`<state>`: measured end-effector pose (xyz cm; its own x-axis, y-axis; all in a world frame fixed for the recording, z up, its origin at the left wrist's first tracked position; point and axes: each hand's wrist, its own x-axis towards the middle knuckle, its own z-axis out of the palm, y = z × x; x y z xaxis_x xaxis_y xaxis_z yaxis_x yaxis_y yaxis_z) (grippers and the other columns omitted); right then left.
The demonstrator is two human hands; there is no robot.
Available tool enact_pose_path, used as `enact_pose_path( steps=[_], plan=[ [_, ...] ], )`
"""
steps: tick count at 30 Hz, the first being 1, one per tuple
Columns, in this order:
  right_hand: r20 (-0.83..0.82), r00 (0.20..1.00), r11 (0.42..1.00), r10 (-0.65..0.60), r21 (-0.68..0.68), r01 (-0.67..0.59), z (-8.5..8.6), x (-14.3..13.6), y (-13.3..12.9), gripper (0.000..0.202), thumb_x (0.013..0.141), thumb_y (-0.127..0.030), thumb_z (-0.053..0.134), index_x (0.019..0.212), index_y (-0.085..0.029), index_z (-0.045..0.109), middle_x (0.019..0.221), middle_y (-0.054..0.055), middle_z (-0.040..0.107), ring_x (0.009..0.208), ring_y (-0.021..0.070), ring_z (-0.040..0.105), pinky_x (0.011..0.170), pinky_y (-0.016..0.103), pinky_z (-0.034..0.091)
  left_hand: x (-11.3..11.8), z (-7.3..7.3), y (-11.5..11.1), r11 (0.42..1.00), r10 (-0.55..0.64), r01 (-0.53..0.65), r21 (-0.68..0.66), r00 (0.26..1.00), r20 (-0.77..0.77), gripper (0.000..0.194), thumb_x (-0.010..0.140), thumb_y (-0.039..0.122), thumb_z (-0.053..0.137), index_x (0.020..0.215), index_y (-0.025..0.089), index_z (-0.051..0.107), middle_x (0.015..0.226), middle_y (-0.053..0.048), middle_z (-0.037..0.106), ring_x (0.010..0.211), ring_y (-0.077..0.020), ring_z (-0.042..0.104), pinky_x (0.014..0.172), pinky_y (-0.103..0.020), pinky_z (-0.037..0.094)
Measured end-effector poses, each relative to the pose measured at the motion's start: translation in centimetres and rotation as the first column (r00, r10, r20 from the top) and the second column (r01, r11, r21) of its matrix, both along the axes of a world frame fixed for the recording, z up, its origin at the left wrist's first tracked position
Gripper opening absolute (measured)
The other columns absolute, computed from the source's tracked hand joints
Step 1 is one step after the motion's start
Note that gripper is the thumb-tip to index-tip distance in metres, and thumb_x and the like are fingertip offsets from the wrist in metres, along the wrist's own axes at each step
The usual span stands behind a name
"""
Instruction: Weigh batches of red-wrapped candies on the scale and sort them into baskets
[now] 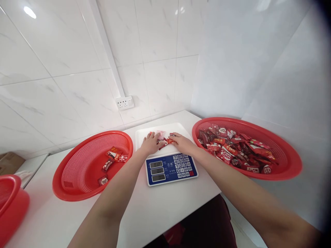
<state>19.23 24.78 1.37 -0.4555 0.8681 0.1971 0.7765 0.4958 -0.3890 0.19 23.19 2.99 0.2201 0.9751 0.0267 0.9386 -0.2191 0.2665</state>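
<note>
A digital scale [172, 168] with a blue keypad panel and a white pan [139, 136] stands before me. Several small red and pink snack packets [162, 142] lie in a loose group on the pan. My left hand [150, 143] rests over the left side of that group, fingers stretched out and apart. From the right, my right hand [182, 143] reaches in with extended fingers touching the packets on that side. Neither hand visibly lifts a packet. Parts of the packets are hidden under the fingers.
To the right, a red basket [289, 162] holds a heap of similar packets. On the left, another red basket [69, 165] contains several packets. A further red basket [19, 206] sits at the far left edge. Behind the white table [147, 213] is a tiled wall with a socket [124, 103].
</note>
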Motion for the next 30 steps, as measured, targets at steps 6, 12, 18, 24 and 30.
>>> enact_pose_path(
  steps=[6, 12, 18, 24, 30],
  plan=[
    [-0.008, 1.000, 1.000, -0.010, -0.027, 0.010, 0.1, -0.7, -0.1, 0.043, 0.087, -0.016, 0.041, 0.129, -0.017, 0.047, 0.141, 0.011, 0.036, 0.126, 0.0230, 0.039, 0.102, 0.034, 0.035, 0.2, 0.3, -0.6, 0.999, 0.000, 0.000, -0.034, 1.000, 0.010, 0.070, 0.081, 0.063, 0.033, 0.138, 0.023, 0.026, 0.149, -0.011, 0.023, 0.137, -0.0313, 0.012, 0.105, -0.052, 0.017],
    [0.002, 0.998, 0.998, -0.060, -0.030, 0.060, -0.1, -1.2, 0.5, 0.042, 0.088, -0.016, 0.038, 0.129, -0.017, 0.047, 0.142, 0.011, 0.035, 0.130, 0.0233, 0.034, 0.103, 0.035, 0.034, -0.3, 0.1, -0.4, 0.999, -0.002, 0.003, -0.040, 1.000, 0.025, 0.077, 0.078, 0.065, 0.038, 0.140, 0.021, 0.023, 0.149, -0.011, 0.022, 0.137, -0.0325, 0.012, 0.106, -0.050, 0.018],
    [-0.034, 0.999, 0.999, -0.035, -0.028, 0.034, 0.7, -1.2, -0.2, 0.046, 0.088, -0.018, 0.039, 0.134, -0.017, 0.042, 0.145, 0.011, 0.031, 0.132, 0.0233, 0.030, 0.106, 0.037, 0.030, -0.6, 0.3, -0.7, 1.000, -0.019, 0.020, -0.016, 0.998, 0.053, 0.080, 0.076, 0.065, 0.043, 0.140, 0.022, 0.021, 0.150, -0.012, 0.021, 0.137, -0.0337, 0.010, 0.106, -0.051, 0.016],
    [-0.224, 0.974, 0.998, -0.037, 0.031, 0.046, 1.2, 1.0, -4.8, 0.044, 0.087, -0.025, 0.041, 0.131, -0.025, 0.045, 0.142, 0.005, 0.037, 0.131, 0.0214, 0.032, 0.106, 0.040, 0.030, -1.2, 0.9, -5.0, 0.998, -0.032, 0.027, 0.058, 0.996, 0.088, 0.069, 0.084, 0.058, 0.036, 0.141, 0.024, 0.019, 0.151, -0.008, 0.018, 0.138, -0.0286, 0.006, 0.108, -0.048, 0.017],
    [-0.372, 0.927, 0.998, -0.050, 0.019, 0.062, -2.2, 3.6, -12.0, 0.035, 0.087, -0.037, 0.042, 0.117, -0.026, 0.057, 0.129, 0.007, 0.053, 0.124, 0.0235, 0.043, 0.102, 0.045, 0.038, -3.2, 0.4, -8.2, 0.995, 0.010, -0.016, 0.095, 0.998, 0.061, 0.060, 0.088, 0.056, 0.026, 0.138, 0.023, 0.030, 0.147, -0.007, 0.030, 0.138, -0.0261, 0.011, 0.109, -0.048, 0.017]
  ],
)
